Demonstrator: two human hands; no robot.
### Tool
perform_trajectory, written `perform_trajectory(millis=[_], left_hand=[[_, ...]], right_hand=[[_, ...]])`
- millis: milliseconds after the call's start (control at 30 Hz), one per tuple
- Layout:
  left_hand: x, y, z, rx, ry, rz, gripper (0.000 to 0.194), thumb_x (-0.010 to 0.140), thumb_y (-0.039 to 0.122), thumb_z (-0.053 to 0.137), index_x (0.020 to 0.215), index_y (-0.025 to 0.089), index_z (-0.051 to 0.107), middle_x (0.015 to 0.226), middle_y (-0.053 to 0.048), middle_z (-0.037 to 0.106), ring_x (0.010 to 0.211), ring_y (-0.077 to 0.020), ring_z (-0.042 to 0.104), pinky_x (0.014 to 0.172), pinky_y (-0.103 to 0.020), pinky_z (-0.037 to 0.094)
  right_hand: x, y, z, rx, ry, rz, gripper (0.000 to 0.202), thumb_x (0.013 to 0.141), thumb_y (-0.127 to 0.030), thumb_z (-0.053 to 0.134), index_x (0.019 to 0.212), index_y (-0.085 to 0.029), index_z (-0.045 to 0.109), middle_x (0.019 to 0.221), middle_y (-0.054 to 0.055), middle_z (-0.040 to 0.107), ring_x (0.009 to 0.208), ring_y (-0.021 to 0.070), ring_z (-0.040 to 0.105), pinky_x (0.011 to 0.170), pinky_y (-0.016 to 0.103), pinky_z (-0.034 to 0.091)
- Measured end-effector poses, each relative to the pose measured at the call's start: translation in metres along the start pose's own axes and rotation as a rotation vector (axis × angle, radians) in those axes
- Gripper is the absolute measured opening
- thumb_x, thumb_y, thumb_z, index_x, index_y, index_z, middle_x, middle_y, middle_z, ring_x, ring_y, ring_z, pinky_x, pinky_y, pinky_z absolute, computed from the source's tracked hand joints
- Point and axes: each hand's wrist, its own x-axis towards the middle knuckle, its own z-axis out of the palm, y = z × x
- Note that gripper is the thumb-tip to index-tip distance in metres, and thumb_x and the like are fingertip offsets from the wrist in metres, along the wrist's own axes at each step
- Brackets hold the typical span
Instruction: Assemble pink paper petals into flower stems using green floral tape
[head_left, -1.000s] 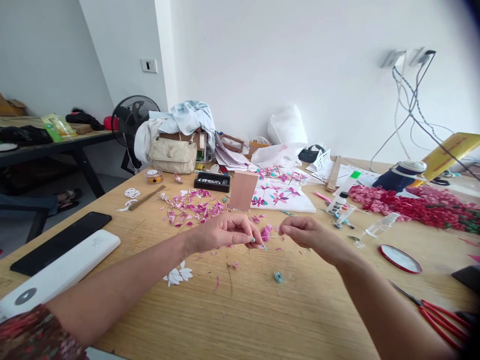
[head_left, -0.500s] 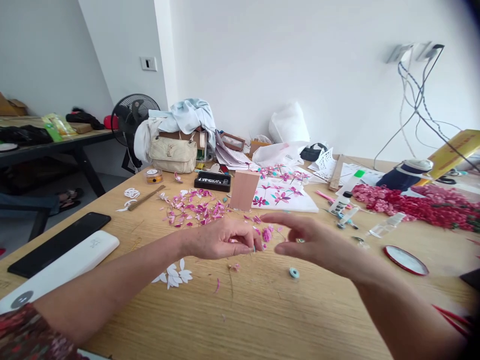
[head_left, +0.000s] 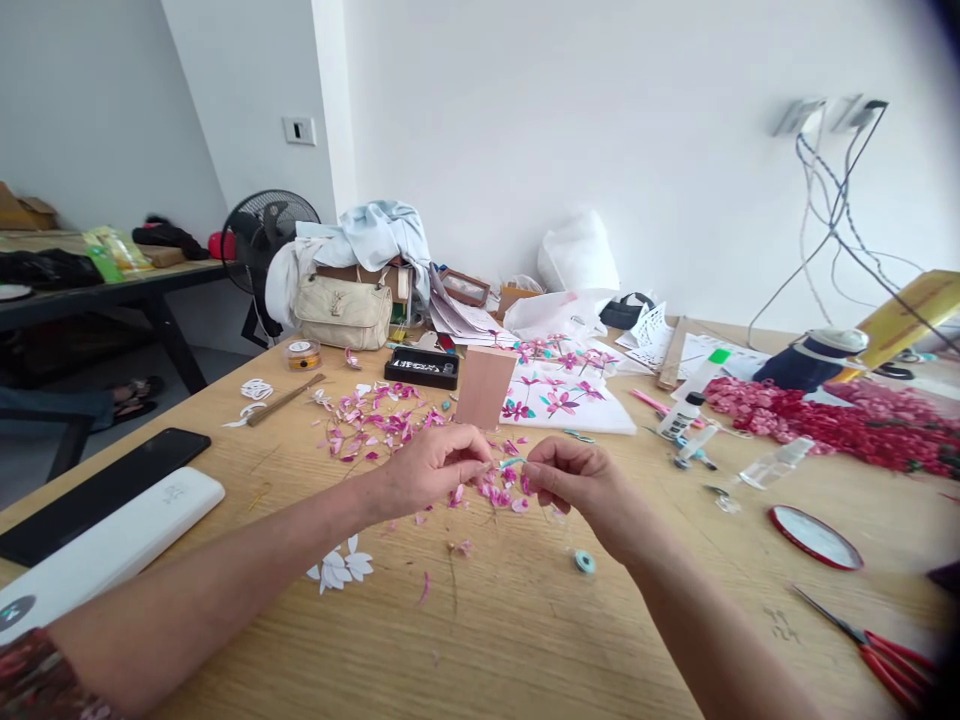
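Observation:
A small teal, leaf-like piece [head_left: 512,462] spans the short gap between my two hands. My left hand [head_left: 427,470] pinches at its left end, thumb against the bent fingers. At its right end my right hand [head_left: 581,482] is closed in a pinch, the other fingers curled. Loose pink petals and blossoms [head_left: 499,495] lie on the table below and behind the hands. A teal thread spool [head_left: 584,562] rests below my right hand. White petal shapes [head_left: 341,567] are heaped below my left forearm.
A wooden block [head_left: 485,388] stands behind the hands, beside a white sheet with pink flowers [head_left: 562,400]. Red-handled scissors [head_left: 870,640], a red-rimmed lid [head_left: 815,538] and bottles [head_left: 681,415] are at right. A white power bank [head_left: 127,545] and black phone [head_left: 105,495] lie left.
My right hand has gone from open fingers to a pinch on the teal piece. The left hand has moved slightly up and left. The view has shifted, bringing the scissors into sight.

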Motion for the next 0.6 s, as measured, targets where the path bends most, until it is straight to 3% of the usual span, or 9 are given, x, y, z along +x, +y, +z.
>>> perform_trajectory(millis=[100,200,267,367,433,600], left_hand=[[0.004,-0.009,0.008,0.015,0.086,-0.156,0.010,0.079,0.023,0.048,0.078,0.014,0.053,0.064,0.001,0.052,0.055,-0.0094,0.053,0.051,-0.021,0.045],[0.006,-0.014,0.012,0.125,0.149,-0.214,0.013,0.080,0.023,0.046,0.086,0.016,0.054,0.067,0.000,0.058,0.059,-0.0122,0.056,0.054,-0.024,0.047],[0.007,-0.014,0.012,0.270,0.164,-0.105,0.020,0.081,0.021,0.045,0.099,0.017,0.053,0.085,-0.004,0.063,0.076,-0.0154,0.059,0.068,-0.030,0.048],[0.008,-0.012,0.011,0.468,0.183,0.141,0.027,0.080,0.018,0.047,0.106,0.017,0.053,0.113,-0.009,0.055,0.106,-0.0184,0.050,0.090,-0.035,0.039],[0.009,-0.010,0.012,0.501,0.186,0.214,0.026,0.080,0.020,0.049,0.105,0.016,0.054,0.112,-0.010,0.054,0.106,-0.0183,0.049,0.091,-0.034,0.039],[0.015,-0.010,0.020,0.521,0.250,0.211,0.020,0.078,0.027,0.055,0.094,0.015,0.057,0.093,-0.006,0.058,0.090,-0.0170,0.053,0.080,-0.031,0.042]], right_hand=[[0.000,0.006,0.004,-0.046,0.170,-0.054,0.023,0.067,-0.039,0.061,0.061,-0.018,0.054,0.050,-0.003,0.051,0.046,0.0084,0.043,0.041,0.021,0.031],[0.001,0.016,0.007,-0.072,0.288,-0.074,0.024,0.070,-0.040,0.058,0.061,-0.018,0.052,0.050,-0.002,0.050,0.048,0.0099,0.044,0.042,0.022,0.032],[0.001,0.022,0.008,-0.072,0.322,-0.076,0.023,0.071,-0.039,0.057,0.062,-0.018,0.052,0.050,-0.002,0.050,0.049,0.0102,0.043,0.042,0.022,0.032],[0.002,0.027,0.009,-0.060,0.335,-0.077,0.022,0.072,-0.038,0.056,0.063,-0.018,0.053,0.051,-0.002,0.049,0.049,0.0101,0.043,0.043,0.022,0.032],[0.001,0.028,0.009,-0.049,0.339,-0.081,0.023,0.072,-0.038,0.056,0.063,-0.018,0.053,0.050,-0.002,0.049,0.049,0.0102,0.043,0.044,0.022,0.032],[-0.001,0.028,0.012,-0.077,0.358,-0.138,0.024,0.072,-0.038,0.056,0.061,-0.017,0.053,0.049,-0.002,0.050,0.046,0.0092,0.040,0.044,0.022,0.032]])
